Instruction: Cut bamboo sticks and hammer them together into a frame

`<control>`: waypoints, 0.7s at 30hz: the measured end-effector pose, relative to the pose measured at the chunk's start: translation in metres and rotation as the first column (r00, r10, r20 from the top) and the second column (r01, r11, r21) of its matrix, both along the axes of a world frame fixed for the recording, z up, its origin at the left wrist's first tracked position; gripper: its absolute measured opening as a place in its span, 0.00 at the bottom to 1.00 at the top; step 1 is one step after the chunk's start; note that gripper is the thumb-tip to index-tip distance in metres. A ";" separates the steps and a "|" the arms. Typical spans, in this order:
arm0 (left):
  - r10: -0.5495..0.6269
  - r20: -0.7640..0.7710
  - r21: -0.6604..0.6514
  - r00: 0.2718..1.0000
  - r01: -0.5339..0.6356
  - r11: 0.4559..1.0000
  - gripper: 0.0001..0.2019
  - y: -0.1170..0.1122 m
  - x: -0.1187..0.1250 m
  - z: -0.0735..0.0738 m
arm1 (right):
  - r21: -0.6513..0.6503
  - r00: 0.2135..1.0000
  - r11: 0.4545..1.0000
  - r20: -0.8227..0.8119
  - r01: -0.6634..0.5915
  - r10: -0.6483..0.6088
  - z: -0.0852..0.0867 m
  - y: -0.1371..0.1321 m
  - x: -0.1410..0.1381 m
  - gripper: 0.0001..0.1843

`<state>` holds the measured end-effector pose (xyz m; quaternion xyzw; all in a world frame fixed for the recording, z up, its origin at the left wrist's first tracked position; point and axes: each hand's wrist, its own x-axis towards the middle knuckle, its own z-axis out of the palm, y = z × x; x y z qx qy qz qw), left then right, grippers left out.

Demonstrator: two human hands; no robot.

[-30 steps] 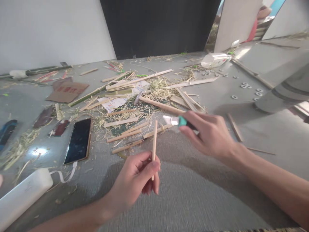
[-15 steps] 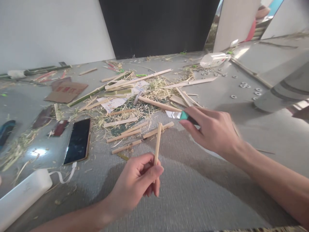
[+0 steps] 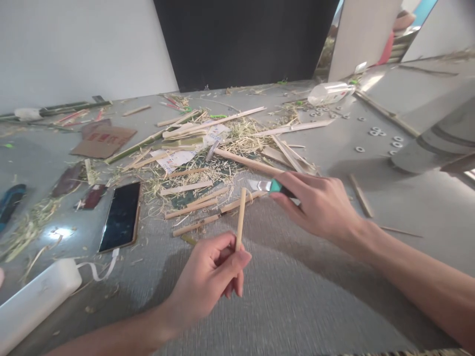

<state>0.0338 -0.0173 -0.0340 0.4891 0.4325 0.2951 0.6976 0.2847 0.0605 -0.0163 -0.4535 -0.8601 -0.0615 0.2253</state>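
Between the thumb and fingers of my left hand is a short bamboo stick, held nearly upright. My right hand is closed around a utility knife with a green and black handle. Its blade points left, just to the right of the stick's top and apart from it. Behind the knife lies a hammer, its wooden handle running up to my right fingers. Several cut bamboo strips lie beyond my left hand, partly on a dark green mat.
Bamboo shavings and longer strips cover the table's middle. A phone on a white cable and a white power bank lie left. A clear bottle, several white rings and a grey cylinder are right.
My right hand with the utility knife has moved left and slightly down, nearer the stick's top. A bamboo piece beyond my right wrist now shows. My left hand has barely moved.
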 end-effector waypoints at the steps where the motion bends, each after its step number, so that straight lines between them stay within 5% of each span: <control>1: 0.002 -0.005 0.002 1.000 -0.002 1.000 0.18 0.001 0.000 0.000 | -0.001 1.000 1.000 -0.020 0.003 -0.003 0.000 0.000 0.001 0.17; 7: 0.051 -0.052 0.047 0.997 -0.048 0.998 0.18 0.005 0.000 0.000 | -0.092 0.928 0.924 -0.040 -0.372 0.370 -0.001 -0.012 -0.011 0.18; 9: 0.031 -0.050 0.045 0.998 -0.029 0.999 0.18 0.004 0.000 0.000 | -0.110 0.947 0.941 0.006 -0.319 0.322 0.000 -0.011 -0.011 0.19; 12: 0.002 -0.056 0.025 0.998 0.000 1.000 0.17 0.002 0.000 0.000 | -0.049 1.000 0.999 0.015 -0.008 0.009 0.005 -0.002 -0.003 0.18; 15: -0.027 -0.073 0.015 0.997 0.029 0.999 0.18 0.003 0.000 -0.001 | -0.019 0.978 0.978 -0.031 0.206 -0.206 0.009 0.006 0.005 0.19; 21: -0.017 -0.143 0.099 0.990 0.031 0.995 0.19 0.006 0.001 0.001 | -0.217 0.973 0.976 -0.226 0.001 -0.051 0.008 0.000 -0.003 0.19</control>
